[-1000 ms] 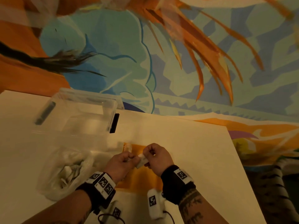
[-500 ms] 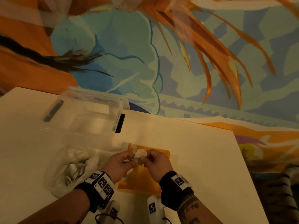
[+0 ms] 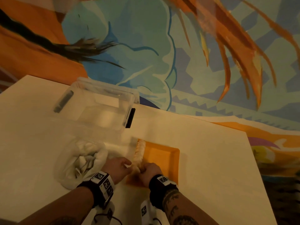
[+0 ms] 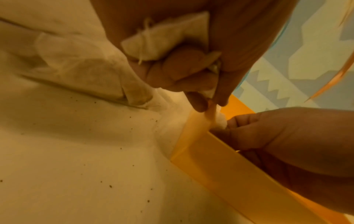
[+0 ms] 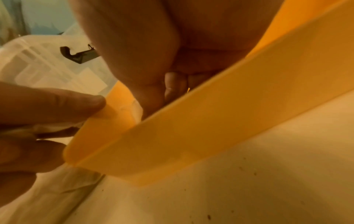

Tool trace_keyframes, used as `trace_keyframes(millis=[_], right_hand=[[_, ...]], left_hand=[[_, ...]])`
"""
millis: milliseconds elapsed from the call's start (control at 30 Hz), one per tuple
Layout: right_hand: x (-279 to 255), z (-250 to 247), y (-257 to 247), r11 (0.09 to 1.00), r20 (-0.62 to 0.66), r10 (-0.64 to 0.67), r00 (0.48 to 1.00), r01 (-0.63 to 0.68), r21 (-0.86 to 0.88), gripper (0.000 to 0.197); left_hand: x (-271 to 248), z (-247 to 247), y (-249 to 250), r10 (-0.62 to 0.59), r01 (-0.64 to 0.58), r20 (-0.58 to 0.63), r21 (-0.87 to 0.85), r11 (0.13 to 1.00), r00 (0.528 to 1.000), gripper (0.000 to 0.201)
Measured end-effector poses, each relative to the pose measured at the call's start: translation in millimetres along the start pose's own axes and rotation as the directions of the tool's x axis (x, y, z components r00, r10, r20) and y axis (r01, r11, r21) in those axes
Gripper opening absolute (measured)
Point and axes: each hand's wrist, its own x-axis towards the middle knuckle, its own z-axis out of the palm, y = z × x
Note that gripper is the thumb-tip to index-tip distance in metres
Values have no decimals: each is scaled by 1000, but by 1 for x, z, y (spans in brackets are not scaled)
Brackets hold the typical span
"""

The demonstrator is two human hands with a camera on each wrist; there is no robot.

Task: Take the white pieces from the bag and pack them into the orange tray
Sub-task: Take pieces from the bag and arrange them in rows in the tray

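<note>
The orange tray (image 3: 162, 157) lies on the table with a row of white pieces (image 3: 140, 150) packed along its left wall. The crumpled clear bag (image 3: 81, 163) with more white pieces lies left of it. My left hand (image 3: 127, 166) is at the tray's near left corner; it grips spare white pieces (image 4: 168, 37) in its palm while a fingertip (image 5: 91, 101) touches the tray wall (image 5: 191, 128). My right hand (image 3: 143, 170) reaches inside the tray with fingers curled, pinching a white piece (image 4: 221, 122) at the near end of the row.
A clear plastic box (image 3: 100, 109) with black latches stands behind the bag and tray. The white table's right edge (image 3: 253, 159) runs past the tray. Beyond the table is a colourful patterned floor (image 3: 146, 54).
Both hands have come down from above the tray to its near left corner. The white piece held between them is now low inside the tray, at the end of the row.
</note>
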Motion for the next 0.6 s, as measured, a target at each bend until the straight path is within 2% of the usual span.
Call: trace_keyframes(millis=[133,300,467,600], right_hand=[[10,9,-2,999,-37,50,998,-49,24,28],[15,14,5,987,-20,160,987,-161,-19,35],[24,21,2,981,-22,191,981,-192,-35,25],[24,22,2,979,-22,201,979,-202,-40,26]], left_hand=[[0,1,-2,-4,4,-15,-27,1000,1000,36],[2,0,-3,-7,7,2,-39,999,1000,32],[5,0,-4,-19,19,11,-36,999,1000,30],[6,2,-7,-25,25,-1,-51,998,1000,24]])
